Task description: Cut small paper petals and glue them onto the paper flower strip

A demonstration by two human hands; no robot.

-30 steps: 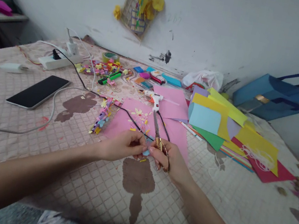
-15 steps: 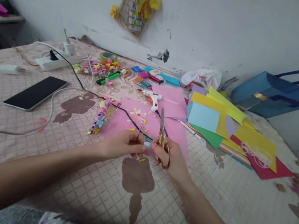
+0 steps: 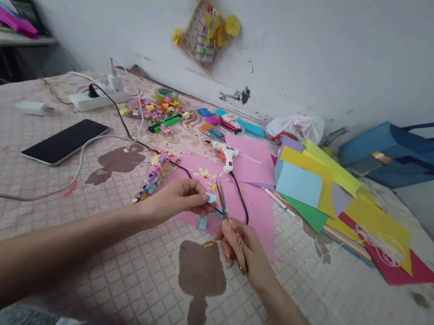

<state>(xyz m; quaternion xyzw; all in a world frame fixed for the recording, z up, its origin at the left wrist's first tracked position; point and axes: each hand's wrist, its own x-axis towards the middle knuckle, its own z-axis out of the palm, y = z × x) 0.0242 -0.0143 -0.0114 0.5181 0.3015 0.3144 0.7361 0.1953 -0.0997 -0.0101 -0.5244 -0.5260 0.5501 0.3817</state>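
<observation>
Between the thumb and fingers of my left hand (image 3: 185, 197) is a small light blue piece of paper (image 3: 210, 198). My right hand (image 3: 241, 248) is wrapped round a pair of scissors (image 3: 222, 200), whose blades point up and to the left, just right of the blue paper and apart from it. Below my left fingers lies a light blue strip (image 3: 202, 222) on the pink sheet (image 3: 263, 210). Left of my left hand stands a strip covered with colourful paper bits (image 3: 151, 179). Yellow scraps (image 3: 206, 173) are scattered on the pink sheet.
A white glue gun (image 3: 225, 155) rests behind my hands, its black cord running across the pink sheet. Coloured papers (image 3: 301, 186) are piled at right, beside a blue bag (image 3: 403, 156). At left are a phone (image 3: 65, 141) and a power strip (image 3: 96, 100).
My hands have moved apart. The blue paper has risen with my left hand, and the scissors have turned in my right hand and tilted left. The whole view has shifted slightly.
</observation>
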